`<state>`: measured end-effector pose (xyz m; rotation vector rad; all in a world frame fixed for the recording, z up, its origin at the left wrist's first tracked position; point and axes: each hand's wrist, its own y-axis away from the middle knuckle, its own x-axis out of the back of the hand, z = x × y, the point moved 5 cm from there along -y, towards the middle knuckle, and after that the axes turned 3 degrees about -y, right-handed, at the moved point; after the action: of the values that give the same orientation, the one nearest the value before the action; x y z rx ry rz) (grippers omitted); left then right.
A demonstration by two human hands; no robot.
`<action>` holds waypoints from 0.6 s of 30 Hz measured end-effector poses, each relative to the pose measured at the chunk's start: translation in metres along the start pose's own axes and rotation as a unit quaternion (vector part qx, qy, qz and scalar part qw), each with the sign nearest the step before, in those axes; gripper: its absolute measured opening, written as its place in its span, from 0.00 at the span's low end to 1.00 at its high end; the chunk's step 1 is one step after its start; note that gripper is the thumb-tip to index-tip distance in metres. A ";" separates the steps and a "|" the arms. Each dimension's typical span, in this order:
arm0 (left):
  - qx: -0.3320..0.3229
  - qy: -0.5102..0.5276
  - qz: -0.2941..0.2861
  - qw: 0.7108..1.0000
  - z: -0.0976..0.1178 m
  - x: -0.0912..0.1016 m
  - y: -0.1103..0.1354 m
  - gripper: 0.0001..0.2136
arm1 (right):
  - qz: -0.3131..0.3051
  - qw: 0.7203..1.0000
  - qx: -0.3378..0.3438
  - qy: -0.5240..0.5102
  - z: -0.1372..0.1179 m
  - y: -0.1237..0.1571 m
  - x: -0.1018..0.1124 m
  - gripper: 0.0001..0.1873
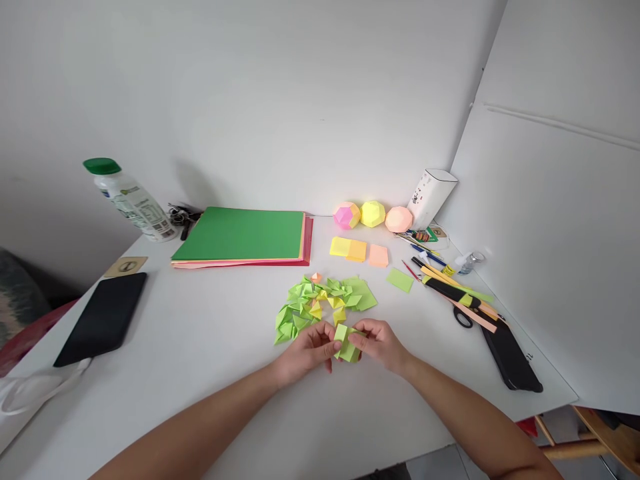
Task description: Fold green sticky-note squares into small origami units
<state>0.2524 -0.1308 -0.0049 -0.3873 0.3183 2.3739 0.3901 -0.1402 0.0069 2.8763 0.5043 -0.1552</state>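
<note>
Between my two hands is a creased square of light green paper (345, 347), held a little above the white table. My left hand (311, 348) pinches its left edge between thumb and fingers. On the other side, my right hand (381, 343) grips it with the thumb lying on top. Part of the sheet is hidden behind the fingers. Just beyond my hands lies a loose pile of folded green paper pieces (295, 310), with a few folded yellow pieces (339, 315) and a small orange one (316, 277) among them.
A stack of coloured paper (245, 233) lies at the back left, near a bottle (133, 203) and a tablet (103, 319). Paper balls (373, 213) and sticky-note pads (349, 249) sit at the back. Scissors (463, 316), a cutter (450, 291) and a black phone (510, 357) lie right.
</note>
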 end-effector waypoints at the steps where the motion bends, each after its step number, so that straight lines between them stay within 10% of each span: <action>1: -0.002 0.007 0.003 1.000 0.000 0.001 -0.001 0.13 | -0.004 1.000 0.000 -0.011 -0.001 0.000 0.000 0.14; 18: -0.051 -0.045 0.001 0.998 -0.008 0.001 0.004 0.18 | -0.046 0.996 0.007 0.075 0.009 -0.002 0.004 0.12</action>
<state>0.2501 -0.1357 -0.0127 -0.3264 0.1560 2.4076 0.3923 -0.1393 -0.0023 2.8940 0.6658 0.0441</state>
